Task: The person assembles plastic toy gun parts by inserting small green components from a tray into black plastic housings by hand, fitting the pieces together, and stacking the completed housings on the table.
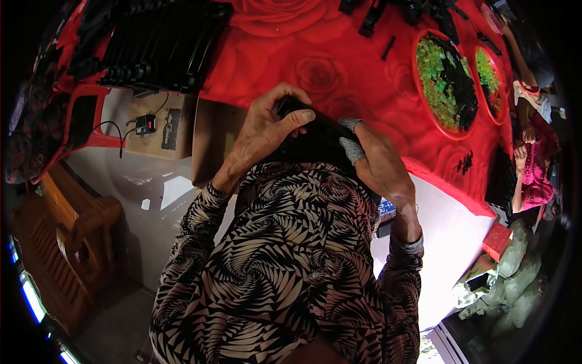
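Both hands clamp a flat black plastic part (318,142) at the near edge of the red rose-print table (339,67): left hand (264,133) w/ thumb pressed on top, right hand (379,164) (taped fingers) wrapped round its right end. Beyond it, right: red tray (445,79) of green pieces; left: stacked black parts (163,45).

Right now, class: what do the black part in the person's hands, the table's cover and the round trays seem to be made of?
Black part: likely moulded plastic, smooth with a faint gloss, held by the left hand and right hand.
Table cover: probably vinyl or oilcloth; rose print, soft sheen.
Round trays: apparently red plastic, with a thin glossy rim.
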The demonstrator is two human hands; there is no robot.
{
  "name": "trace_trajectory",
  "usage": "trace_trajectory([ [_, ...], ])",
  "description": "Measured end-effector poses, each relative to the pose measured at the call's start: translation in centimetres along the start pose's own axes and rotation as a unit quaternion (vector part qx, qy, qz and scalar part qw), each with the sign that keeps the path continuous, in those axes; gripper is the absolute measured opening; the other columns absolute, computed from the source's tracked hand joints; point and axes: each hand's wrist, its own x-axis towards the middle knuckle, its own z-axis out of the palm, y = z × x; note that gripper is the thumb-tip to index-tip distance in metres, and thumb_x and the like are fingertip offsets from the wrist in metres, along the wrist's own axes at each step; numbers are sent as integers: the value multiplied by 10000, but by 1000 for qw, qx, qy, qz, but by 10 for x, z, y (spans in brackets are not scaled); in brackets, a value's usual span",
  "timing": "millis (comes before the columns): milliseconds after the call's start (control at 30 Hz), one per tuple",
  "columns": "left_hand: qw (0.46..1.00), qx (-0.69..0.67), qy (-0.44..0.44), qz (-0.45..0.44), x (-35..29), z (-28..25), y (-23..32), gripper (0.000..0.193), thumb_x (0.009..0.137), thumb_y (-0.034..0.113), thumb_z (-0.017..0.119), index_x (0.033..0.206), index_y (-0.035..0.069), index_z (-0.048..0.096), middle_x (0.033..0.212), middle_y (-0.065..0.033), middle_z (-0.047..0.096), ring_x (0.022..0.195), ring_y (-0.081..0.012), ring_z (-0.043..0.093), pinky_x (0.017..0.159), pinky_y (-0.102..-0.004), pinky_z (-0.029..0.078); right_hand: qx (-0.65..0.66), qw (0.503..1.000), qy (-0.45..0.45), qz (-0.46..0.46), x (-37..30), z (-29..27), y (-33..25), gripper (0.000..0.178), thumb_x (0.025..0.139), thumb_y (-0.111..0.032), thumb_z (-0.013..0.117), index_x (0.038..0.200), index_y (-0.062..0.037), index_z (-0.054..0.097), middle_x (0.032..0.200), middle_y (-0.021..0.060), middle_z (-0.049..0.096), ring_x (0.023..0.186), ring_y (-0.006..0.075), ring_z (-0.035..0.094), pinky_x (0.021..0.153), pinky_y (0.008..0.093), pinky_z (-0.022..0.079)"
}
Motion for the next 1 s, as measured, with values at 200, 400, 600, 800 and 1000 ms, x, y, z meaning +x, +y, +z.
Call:
trace_trajectory([
  [200, 999, 26, -15, -27, 4, -6, 12, 262, 874, 215, 711, 1009, 25, 592, 812, -32, 608, 658, -87, 584, 584, -214, 478, 106, 994, 19, 11, 1, 19, 21, 308, 685, 46, 511, 991, 29, 544, 716, 255, 562, 709, 476, 561, 622, 508, 429],
  [400, 998, 62, -9, 3, 5, 4, 13, 237, 911, 224, 664, 1007, 26, 575, 839, -25, 590, 675, -78, 552, 564, -210, 471, 218, 969, 67, 93, -2, 49, 13, 108, 837, -34, 624, 866, 27, 539, 724, 195, 613, 617, 331, 605, 554, 407, 454],
  [600, 964, 200, 9, 176, 17, 20, 37, 246, 883, 190, 693, 1013, 19, 573, 761, -45, 589, 670, -117, 557, 575, -272, 457, 388, 907, 115, 116, -2, 76, -4, 130, 932, -49, 542, 1035, 29, 550, 749, 61, 629, 597, 125, 590, 519, 259, 466],
  [800, 944, 258, -50, 197, 20, 29, 55, 299, 860, 225, 715, 1018, 28, 555, 748, -103, 598, 632, -201, 594, 565, -308, 462, 451, 880, 145, 38, 13, 67, -23, 286, 1015, -232, 443, 1092, 27, 537, 788, 59, 611, 680, 124, 593, 625, 276, 500],
  [1000, 946, 258, -57, 189, 22, 24, 49, 283, 860, 238, 712, 972, 18, 573, 769, -99, 612, 673, -187, 607, 591, -307, 462, 499, 861, 23, 91, 12, 66, -18, 341, 1014, -275, 391, 1100, 30, 516, 779, 66, 604, 666, 138, 594, 611, 282, 498],
])
